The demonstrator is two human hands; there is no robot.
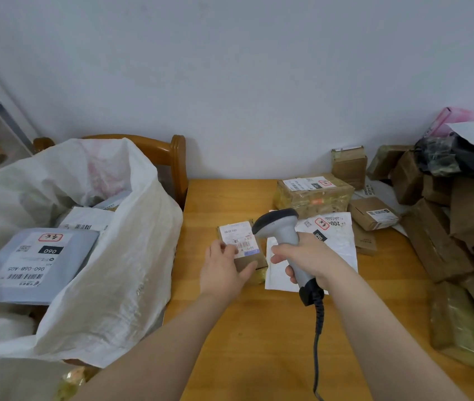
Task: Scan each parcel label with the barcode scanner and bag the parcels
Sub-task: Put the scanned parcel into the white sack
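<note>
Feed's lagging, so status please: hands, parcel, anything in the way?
Right hand grips scanner, head close by label. Left hand holds box on table. Nothing in the way; sack open at left.

Both my bare forearms reach far forward, hands near each other.
My left hand point(224, 269) holds the parcel point(254, 257), fingers on top and thumb against its near side; my right hand point(306, 256) grips the scanner point(277, 224) by its handle.
</note>
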